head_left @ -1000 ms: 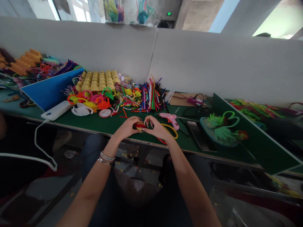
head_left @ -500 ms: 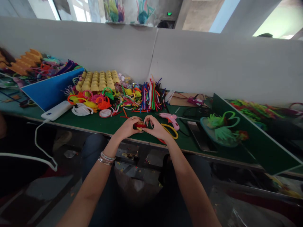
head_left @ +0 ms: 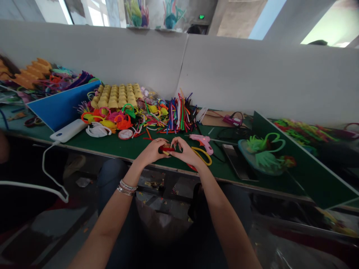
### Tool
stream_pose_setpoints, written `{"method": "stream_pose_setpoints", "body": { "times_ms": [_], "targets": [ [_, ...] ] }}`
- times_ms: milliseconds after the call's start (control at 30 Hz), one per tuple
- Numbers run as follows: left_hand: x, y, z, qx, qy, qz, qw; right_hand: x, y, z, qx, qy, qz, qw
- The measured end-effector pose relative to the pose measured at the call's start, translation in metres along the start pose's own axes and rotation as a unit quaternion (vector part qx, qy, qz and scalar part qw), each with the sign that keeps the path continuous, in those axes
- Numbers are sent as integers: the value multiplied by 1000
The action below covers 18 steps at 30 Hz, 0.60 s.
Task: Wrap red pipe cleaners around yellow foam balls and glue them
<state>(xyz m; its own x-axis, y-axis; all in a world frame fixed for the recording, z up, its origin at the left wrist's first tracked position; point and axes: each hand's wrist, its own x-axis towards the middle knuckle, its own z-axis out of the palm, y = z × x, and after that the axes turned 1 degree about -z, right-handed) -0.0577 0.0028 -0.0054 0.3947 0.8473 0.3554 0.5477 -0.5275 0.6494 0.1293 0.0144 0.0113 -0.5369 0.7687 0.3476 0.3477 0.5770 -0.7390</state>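
Observation:
Over the front edge of the green table, my left hand [head_left: 154,150] and my right hand [head_left: 181,149] meet with curled fingers. Between them they pinch a small red pipe-cleaner piece [head_left: 166,148] with some yellow on it; my fingers cover much of it. A yellow pipe-cleaner loop [head_left: 209,158] lies beside my right wrist, with a bit of red [head_left: 192,167] partly under the wrist. Just right of my right hand rests a pink glue gun [head_left: 204,142] with a small red light on.
Behind my hands stand a bundle of coloured pipe cleaners [head_left: 181,114] and a yellow egg tray [head_left: 116,96]. A white power bank [head_left: 68,130] with a cable sits left. To the right are a phone [head_left: 238,162], a tray with green fuzzy figures [head_left: 276,170] and a green divider [head_left: 308,168].
Both hands keep nearly the same place and grip on the red piece. The whole view has shifted very slightly.

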Motion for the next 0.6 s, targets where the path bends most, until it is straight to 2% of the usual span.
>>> {"method": "stream_pose_setpoints", "body": {
  "times_ms": [300, 600],
  "targets": [
    [0, 3, -1, -1, -2, 2, 1000, -2, 3, -12, -2, -11, -5, 1000],
    [-2, 3, -2, 1, 5, -5, 1000, -8, -3, -25, -31, -61, 11, 998]
  ]
}}
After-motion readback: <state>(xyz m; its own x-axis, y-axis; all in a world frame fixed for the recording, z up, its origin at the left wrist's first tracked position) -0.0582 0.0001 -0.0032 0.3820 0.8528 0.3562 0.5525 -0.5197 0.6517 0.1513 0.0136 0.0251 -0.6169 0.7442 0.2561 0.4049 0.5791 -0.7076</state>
